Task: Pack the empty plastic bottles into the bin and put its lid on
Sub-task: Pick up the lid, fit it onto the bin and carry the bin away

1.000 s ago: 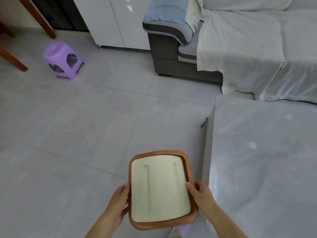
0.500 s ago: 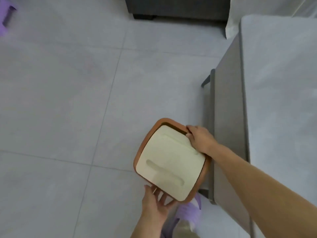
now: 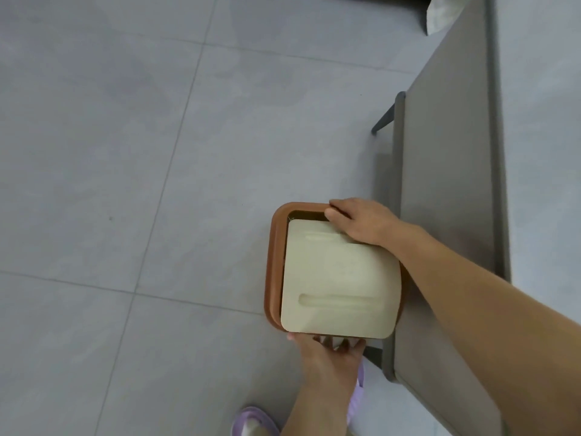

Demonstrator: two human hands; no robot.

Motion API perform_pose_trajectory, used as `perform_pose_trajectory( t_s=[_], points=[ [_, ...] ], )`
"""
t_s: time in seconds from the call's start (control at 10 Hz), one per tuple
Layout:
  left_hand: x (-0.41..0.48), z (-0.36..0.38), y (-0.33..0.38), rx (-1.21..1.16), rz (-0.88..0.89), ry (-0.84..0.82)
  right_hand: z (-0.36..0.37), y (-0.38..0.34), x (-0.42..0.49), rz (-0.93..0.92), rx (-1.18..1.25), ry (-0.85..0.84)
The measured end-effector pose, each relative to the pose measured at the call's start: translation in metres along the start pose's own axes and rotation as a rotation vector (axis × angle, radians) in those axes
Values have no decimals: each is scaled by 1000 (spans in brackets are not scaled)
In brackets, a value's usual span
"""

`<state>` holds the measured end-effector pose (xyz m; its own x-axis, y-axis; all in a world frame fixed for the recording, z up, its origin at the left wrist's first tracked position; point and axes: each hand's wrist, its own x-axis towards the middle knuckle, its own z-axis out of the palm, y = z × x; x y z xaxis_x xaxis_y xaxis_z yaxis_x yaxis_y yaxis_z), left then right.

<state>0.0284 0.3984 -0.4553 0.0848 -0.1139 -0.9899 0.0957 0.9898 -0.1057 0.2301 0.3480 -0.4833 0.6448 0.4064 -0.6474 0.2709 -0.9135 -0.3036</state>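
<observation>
A brown plastic bin (image 3: 273,272) stood on the grey tiled floor (image 3: 125,152) beside a grey table (image 3: 446,184), its cream rectangular lid (image 3: 339,278) sitting askew. The right hand (image 3: 361,223) gripped the far corner; the left hand (image 3: 327,357) held the near edge.

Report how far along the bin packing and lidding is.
Done: no bottles lie loose on the floor in view; whether they sit inside the bin is hidden. In hand: the cream lid rests on the brown bin, held by the right hand at the far corner and the left hand at the near edge. Left: a dark gap shows along the far rim, so the lid is not yet seated.
</observation>
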Motion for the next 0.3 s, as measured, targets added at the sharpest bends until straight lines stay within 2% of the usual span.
perform_pose_trajectory(
  t_s=[0.1, 0.3],
  points=[
    [-9, 6, -2, -76, -22, 40, 0, -4, -14, 19, -75, -52],
    [-8, 16, 2, -130, 36, 86, 2, -10, -24, 32, -82, -25]
  ],
)
